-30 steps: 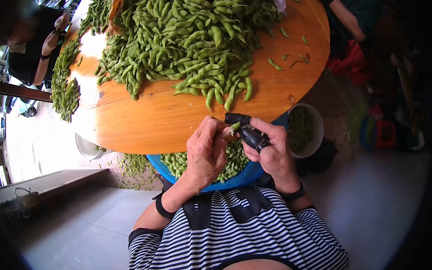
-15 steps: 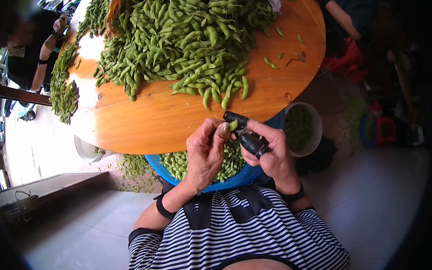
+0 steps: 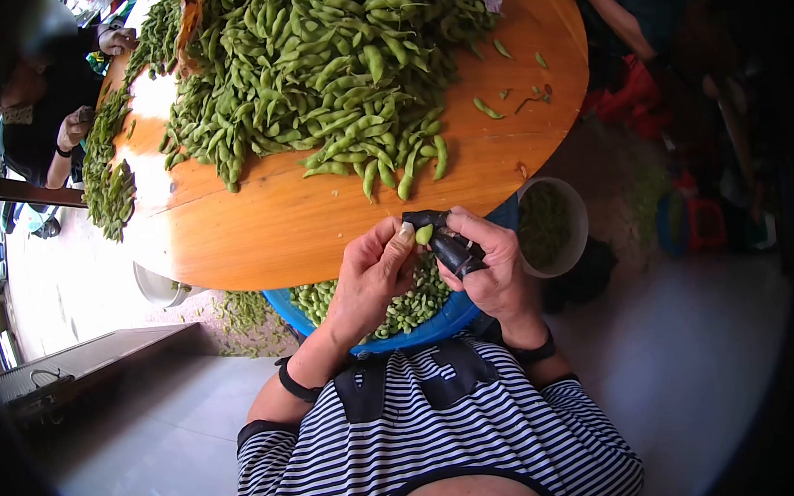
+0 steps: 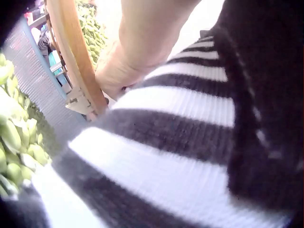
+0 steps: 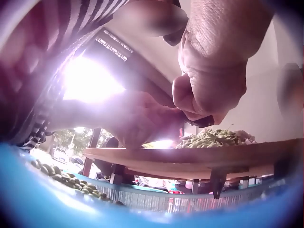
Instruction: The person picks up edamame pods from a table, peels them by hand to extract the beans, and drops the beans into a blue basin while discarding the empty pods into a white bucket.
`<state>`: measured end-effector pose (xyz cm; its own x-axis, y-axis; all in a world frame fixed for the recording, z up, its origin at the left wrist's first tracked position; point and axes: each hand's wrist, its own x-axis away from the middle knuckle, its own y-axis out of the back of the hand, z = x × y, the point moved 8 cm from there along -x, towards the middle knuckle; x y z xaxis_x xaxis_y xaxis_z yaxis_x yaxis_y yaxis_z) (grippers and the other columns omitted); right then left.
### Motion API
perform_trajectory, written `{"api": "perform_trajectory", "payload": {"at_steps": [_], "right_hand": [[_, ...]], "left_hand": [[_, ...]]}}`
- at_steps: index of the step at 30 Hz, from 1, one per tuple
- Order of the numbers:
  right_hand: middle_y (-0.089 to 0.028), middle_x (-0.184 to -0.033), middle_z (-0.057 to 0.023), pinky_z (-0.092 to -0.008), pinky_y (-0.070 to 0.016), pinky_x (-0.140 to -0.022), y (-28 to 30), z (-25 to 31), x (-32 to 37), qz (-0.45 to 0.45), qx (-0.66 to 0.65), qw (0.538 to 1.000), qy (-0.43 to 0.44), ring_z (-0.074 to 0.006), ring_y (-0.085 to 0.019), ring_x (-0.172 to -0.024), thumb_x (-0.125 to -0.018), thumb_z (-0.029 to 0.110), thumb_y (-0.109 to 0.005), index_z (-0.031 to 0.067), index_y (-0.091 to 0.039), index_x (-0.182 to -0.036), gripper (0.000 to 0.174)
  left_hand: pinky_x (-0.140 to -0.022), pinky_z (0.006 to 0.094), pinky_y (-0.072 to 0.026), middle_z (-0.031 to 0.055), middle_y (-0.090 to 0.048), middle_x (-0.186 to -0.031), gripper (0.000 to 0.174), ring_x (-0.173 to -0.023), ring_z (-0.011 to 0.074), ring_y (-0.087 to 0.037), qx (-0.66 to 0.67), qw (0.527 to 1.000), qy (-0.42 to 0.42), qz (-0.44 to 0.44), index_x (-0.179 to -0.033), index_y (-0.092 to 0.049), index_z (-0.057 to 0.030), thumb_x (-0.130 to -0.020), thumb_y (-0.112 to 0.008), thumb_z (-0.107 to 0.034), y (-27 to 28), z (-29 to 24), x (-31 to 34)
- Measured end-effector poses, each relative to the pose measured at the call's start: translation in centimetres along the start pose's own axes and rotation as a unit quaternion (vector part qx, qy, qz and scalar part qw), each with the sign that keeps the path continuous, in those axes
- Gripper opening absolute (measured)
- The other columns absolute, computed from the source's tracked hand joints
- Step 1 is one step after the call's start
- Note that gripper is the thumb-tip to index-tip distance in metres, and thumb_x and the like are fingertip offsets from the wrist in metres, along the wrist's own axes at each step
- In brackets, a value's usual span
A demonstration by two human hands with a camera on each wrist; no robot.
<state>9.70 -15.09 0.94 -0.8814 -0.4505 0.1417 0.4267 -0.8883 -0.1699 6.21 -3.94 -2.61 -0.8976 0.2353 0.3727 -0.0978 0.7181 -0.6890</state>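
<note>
My left hand [image 3: 373, 271] and right hand [image 3: 497, 266] meet just off the table's near edge, in the middle of the head view. Between them is a small green soybean pod [image 3: 424, 235], pinched at the left thumb and at the right thumb and forefinger, which wear black covers [image 3: 458, 256]. Below the hands sits a blue basket [image 3: 280, 304] holding many shelled green beans [image 3: 409, 314]. In the right wrist view both hands show above the table, with the pod hidden. The left wrist view shows mostly the striped shirt [image 4: 166, 142].
A large heap of soybean pods [image 3: 319, 83] covers much of the round wooden table [image 3: 237, 237]. White buckets stand below, one at right [image 3: 582, 227] and one at left [image 3: 155, 285]. Other people's hands [image 3: 77, 127] reach in at the table's far sides.
The pod has turned between my fingers and shows a rounder face now. My left thumb has pushed up toward it. At the far left, the other person's hands have moved apart.
</note>
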Motion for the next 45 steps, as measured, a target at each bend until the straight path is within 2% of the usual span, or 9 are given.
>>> {"api": "perform_trajectory", "payload": {"at_steps": [5, 14, 18, 23, 26, 28, 37, 44, 45], "right_hand": [[-0.05, -0.078, -0.0102, -0.0263, -0.0426, -0.064, -0.1, 0.9, 0.1, -0.003, 0.181, 0.982, 0.061, -0.0185, -0.05, -0.068, -0.068, -0.008, -0.054, -0.0073, -0.056, -0.096, 0.028], [-0.051, -0.078, -0.0136, -0.0323, -0.0436, -0.06, -0.9, 3.3, 0.5, -0.052, 0.316, 0.931, 0.174, -0.0296, -0.053, -0.066, -0.062, -0.008, -0.054, -0.005, -0.057, -0.095, 0.033], [-0.053, -0.079, -0.0147, -0.0354, -0.0451, -0.061, -1.1, 3.2, 0.5, -0.058, 0.33, 0.923, 0.188, -0.0334, -0.056, -0.069, -0.063, -0.008, -0.056, -0.0042, -0.058, -0.095, 0.033], [-0.053, -0.082, -0.0154, -0.0358, -0.0446, -0.061, -1.1, 3.3, 0.9, -0.091, 0.363, 0.901, 0.218, -0.0337, -0.055, -0.068, -0.065, -0.006, -0.057, -0.0039, -0.056, -0.096, 0.031], [-0.049, -0.079, -0.0132, -0.0325, -0.0442, -0.06, 1.2, 2.9, 1.4, -0.074, 0.315, 0.928, 0.185, -0.0274, -0.053, -0.067, -0.066, -0.001, -0.056, -0.0037, -0.055, -0.093, 0.027], [-0.051, -0.079, -0.0135, -0.032, -0.045, -0.063, 4.5, 3.9, 2.4, -0.113, 0.257, 0.95, 0.135, -0.0256, -0.055, -0.07, -0.067, -0.004, -0.055, -0.0046, -0.056, -0.092, 0.026], [-0.061, -0.095, -0.0221, -0.0387, -0.048, -0.081, 14.4, 5.7, 4.5, -0.233, 0.586, 0.776, 0.034, -0.0404, -0.061, -0.09, -0.067, -0.008, -0.051, -0.0046, -0.057, -0.108, 0.042], [-0.062, -0.078, -0.0134, -0.0287, -0.0476, -0.068, 5.9, 3.8, 0.3, -0.089, 0.315, 0.939, 0.104, -0.0196, -0.061, -0.071, -0.066, -0.008, -0.049, -0.0048, -0.061, -0.102, 0.038], [-0.062, -0.076, -0.0107, -0.0265, -0.0469, -0.063, 4.9, 3.4, -0.1, -0.089, 0.276, 0.951, 0.107, -0.0152, -0.059, -0.066, -0.07, -0.008, -0.049, -0.0038, -0.062, -0.102, 0.035]], "left_hand": [[-0.048, 0.0249, -0.0358, 0.0027, -0.049, -0.062, 0.021, -0.053, 0.012, -0.043, -0.484, 0.846, -0.211, -0.073, -0.089, -0.055, -0.0006, -0.089, -0.068, -0.018, -0.6, -4.2, 1.4], [-0.053, 0.044, -0.0434, 0.0166, -0.05, -0.077, 0.022, -0.067, 0.034, -0.058, -0.646, 0.657, -0.378, -0.084, -0.101, -0.049, 0.0013, -0.086, -0.063, -0.005, -2.8, -4.4, 1.9], [-0.057, 0.0386, -0.0466, 0.0178, -0.051, -0.075, 0.017, -0.066, 0.0363, -0.056, -0.594, 0.742, -0.307, -0.055, -0.101, -0.049, 0.0018, -0.087, -0.056, 0.0, -1.4, -4.4, 1.0], [-0.059, 0.0236, -0.0455, 0.0017, -0.06, -0.077, 0.02, -0.061, 0.0083, -0.053, -0.215, 0.974, -0.058, 0.05, -0.107, -0.056, 0.0032, -0.098, -0.055, -0.015, 0.2, -2.1, 0.0], [-0.063, 0.0238, -0.0481, 0.0035, -0.063, -0.081, 0.022, -0.066, 0.0082, -0.056, -0.325, 0.943, -0.009, 0.066, -0.112, -0.057, 0.0029, -0.094, -0.058, -0.01, -0.7, -1.7, 0.8], [-0.066, 0.0304, -0.0523, 0.012, -0.068, -0.089, 0.032, -0.074, 0.0197, -0.066, -0.564, 0.805, -0.132, 0.124, -0.114, -0.06, -0.0011, -0.083, -0.066, -0.002, -2.4, -2.6, 1.5], [-0.059, 0.0418, -0.051, 0.0117, -0.051, -0.091, 0.023, -0.075, 0.0314, -0.06, -0.754, 0.569, -0.295, -0.142, -0.1, -0.059, -0.0045, -0.079, -0.067, -0.01, -1.9, -6.3, -2.6], [-0.057, 0.035, -0.0516, 0.0079, -0.059, -0.085, 0.019, -0.069, 0.024, -0.061, -0.719, 0.592, -0.332, -0.151, -0.1, -0.063, -0.0034, -0.081, -0.065, -0.005, -1.5, -7.4, -1.2], [-0.057, 0.032, -0.0508, 0.0054, -0.062, -0.083, 0.016, -0.067, 0.0184, -0.06, -0.625, 0.718, -0.272, -0.145, -0.1, -0.064, -0.0024, -0.084, -0.065, -0.006, -0.1, -7.4, -1.4]]}}
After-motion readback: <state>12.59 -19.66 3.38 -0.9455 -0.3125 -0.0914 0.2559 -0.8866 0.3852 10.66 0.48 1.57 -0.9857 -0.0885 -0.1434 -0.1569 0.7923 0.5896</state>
